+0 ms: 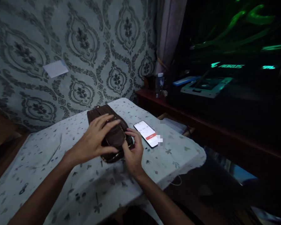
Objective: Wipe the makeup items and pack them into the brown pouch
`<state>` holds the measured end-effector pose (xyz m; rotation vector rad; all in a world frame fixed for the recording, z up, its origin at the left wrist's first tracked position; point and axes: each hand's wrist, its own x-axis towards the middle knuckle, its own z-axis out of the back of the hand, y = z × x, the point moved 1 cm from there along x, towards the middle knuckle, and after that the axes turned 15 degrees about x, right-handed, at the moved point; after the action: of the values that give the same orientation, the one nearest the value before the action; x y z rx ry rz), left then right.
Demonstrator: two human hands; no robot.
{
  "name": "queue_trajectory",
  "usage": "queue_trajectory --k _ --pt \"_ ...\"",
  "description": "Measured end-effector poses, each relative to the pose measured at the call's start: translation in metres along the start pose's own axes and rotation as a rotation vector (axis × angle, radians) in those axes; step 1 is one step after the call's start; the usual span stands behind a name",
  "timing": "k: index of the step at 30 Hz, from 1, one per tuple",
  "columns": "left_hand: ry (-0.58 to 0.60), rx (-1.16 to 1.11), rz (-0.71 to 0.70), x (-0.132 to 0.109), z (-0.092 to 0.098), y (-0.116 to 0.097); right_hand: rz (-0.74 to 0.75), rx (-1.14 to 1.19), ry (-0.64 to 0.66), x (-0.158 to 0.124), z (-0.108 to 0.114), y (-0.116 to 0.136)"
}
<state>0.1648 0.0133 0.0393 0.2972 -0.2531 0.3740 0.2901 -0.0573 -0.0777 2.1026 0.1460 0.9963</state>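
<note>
A dark brown bag (115,136) with gold-coloured zips lies on a table under a white patterned cloth (159,170). Over its left side is my left hand (96,137), open, with fingers spread and thumb stretched toward the front zip; whether it touches the bag I cannot tell. At the bag's right edge my right hand (134,153) is closed on it, thumb near the zipped front pocket and fingers bent along the side. Just right of the bag lies a phone (145,134), its lit screen showing a timer and a red button.
A dark red desk (152,95) adjoins the table's far right, carrying a clear bottle (159,85) with a white cap. Beyond it stands a dark computer case with green lights (231,66). The patterned wall (103,47) borders the table's back. A white cable (178,181) hangs below the edge.
</note>
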Motion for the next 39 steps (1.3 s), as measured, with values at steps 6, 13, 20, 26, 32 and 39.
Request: queue_trajectory --k 6,13,20,26,32,39 --pt "-0.176 -0.018 0.059 0.005 0.003 -0.003 -0.004 -0.032 0.007 0.003 0.001 0.002" --pt "-0.237 -0.198 0.285 0.024 0.016 0.005 -0.076 -0.065 0.003 0.008 0.004 0.001" --pt "-0.254 -0.302 0.259 0.022 0.014 0.005 -0.011 -0.191 0.15 0.019 0.002 0.004" --pt "-0.255 -0.306 0.246 0.02 0.009 0.004 0.091 -0.308 0.209 0.02 -0.004 0.005" --pt "-0.239 -0.319 0.265 0.015 0.009 0.002 0.036 -0.247 0.171 0.016 -0.006 0.008" --pt "-0.262 -0.334 0.255 0.015 0.007 0.003 -0.04 -0.306 0.204 0.04 -0.023 0.007"
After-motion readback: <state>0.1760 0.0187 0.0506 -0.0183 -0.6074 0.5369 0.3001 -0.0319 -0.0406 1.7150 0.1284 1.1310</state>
